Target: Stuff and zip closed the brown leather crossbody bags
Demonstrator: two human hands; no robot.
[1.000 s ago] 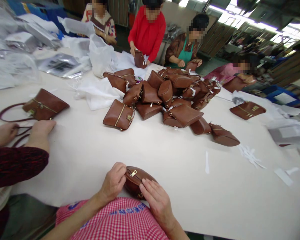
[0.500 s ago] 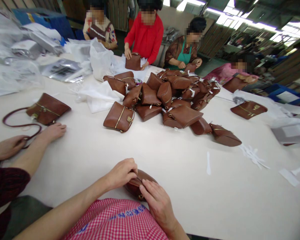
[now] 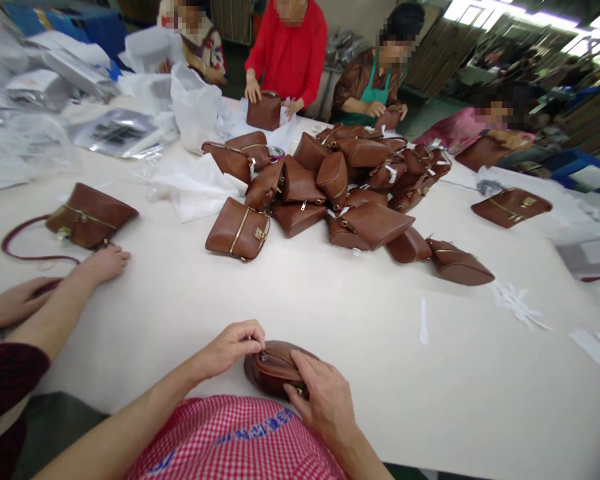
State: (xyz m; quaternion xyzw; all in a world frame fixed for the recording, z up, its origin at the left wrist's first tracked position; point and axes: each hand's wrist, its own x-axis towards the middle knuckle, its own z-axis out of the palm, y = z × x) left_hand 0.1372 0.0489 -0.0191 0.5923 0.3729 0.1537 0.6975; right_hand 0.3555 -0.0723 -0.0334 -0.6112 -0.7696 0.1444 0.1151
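A small brown bag [image 3: 275,365] rests on the white table [image 3: 190,300] at the front edge, against the checked apron. My left hand [image 3: 240,343] pinches at the zipper end on the bag's upper left; whatever lies between its fingertips is too small to make out. Around the right side of the same bag my right hand [image 3: 325,393] is wrapped, fingers on top and thumb at the near side by a metal fitting. Beyond the hands lies a separate brown bag [image 3: 237,229] with a gold zipper, next to a large pile of similar bags [image 3: 373,223].
At the left, a co-worker's hands [image 3: 103,263] are by a strapped bag [image 3: 93,213]. Several people work across the table. White strips [image 3: 517,303] lie at the right; plastic wrapping [image 3: 25,147] covers the far left.
My left hand has moved slightly left to the bag's end, uncovering more of its top. My right hand has shifted a little right, its thumb now lower. The view has shifted slightly.
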